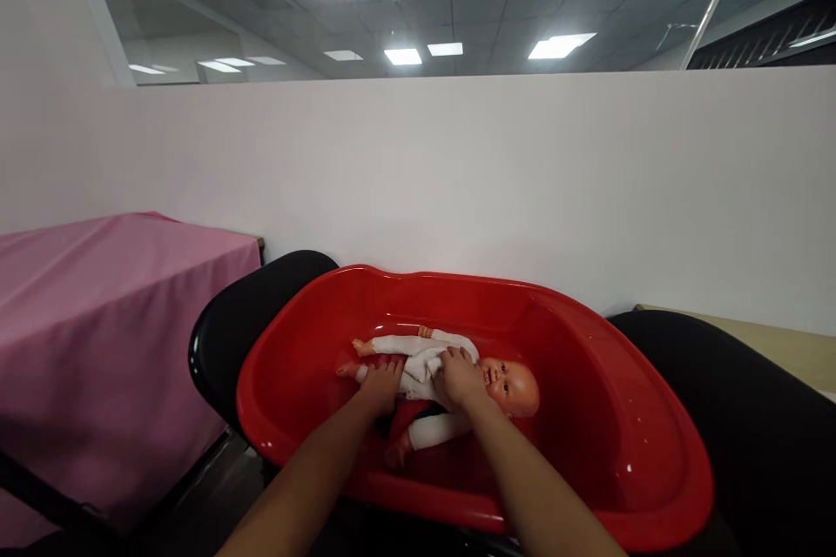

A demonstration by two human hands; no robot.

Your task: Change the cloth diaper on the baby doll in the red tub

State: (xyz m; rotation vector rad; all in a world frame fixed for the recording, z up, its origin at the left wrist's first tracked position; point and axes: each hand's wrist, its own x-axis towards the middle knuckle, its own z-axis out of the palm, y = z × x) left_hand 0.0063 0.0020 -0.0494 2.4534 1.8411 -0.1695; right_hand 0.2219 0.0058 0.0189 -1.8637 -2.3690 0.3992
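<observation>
red tub holds one doll; left hand, right hand on it.

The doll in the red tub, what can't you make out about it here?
Head view only:
- Doll torso: covered by the left hand and right hand, so neither grip on the white suit can be judged.
- Far arm: mostly hidden behind the body.
- Red tub floor: water, if any, not discernible.
</observation>
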